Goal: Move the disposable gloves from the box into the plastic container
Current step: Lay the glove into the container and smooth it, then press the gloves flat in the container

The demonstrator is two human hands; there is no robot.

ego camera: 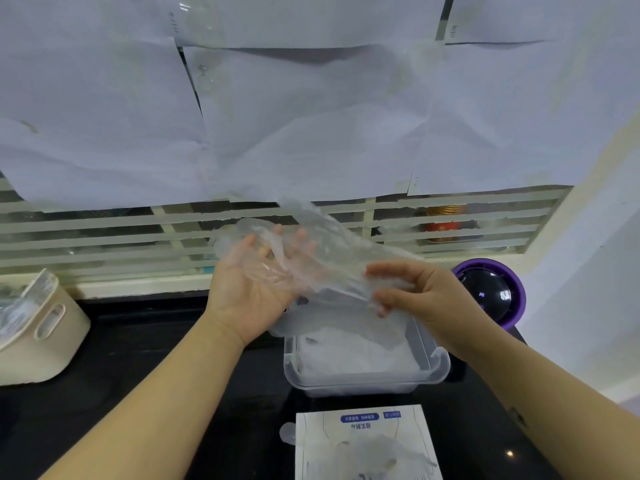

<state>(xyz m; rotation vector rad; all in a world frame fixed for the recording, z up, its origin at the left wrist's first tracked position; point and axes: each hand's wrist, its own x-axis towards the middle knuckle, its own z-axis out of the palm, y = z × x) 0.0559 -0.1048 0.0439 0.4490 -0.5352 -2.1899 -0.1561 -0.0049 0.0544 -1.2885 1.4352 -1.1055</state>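
A clear disposable glove (318,251) is stretched in the air above the plastic container (438,367). My left hand (256,285) lies palm up under its left part, fingers straight behind the film. My right hand (412,289) pinches its right end between thumb and fingers. The clear container stands on the black counter and holds a pile of gloves (353,351). The white glove box (367,441) lies nearer to me, with crumpled gloves sticking out of its top opening.
A beige basket (41,337) stands at the left on the black counter (166,358). A purple-rimmed round device (491,292) sits at the right by the wall. Behind the counter is a slatted window covered with paper sheets (277,116).
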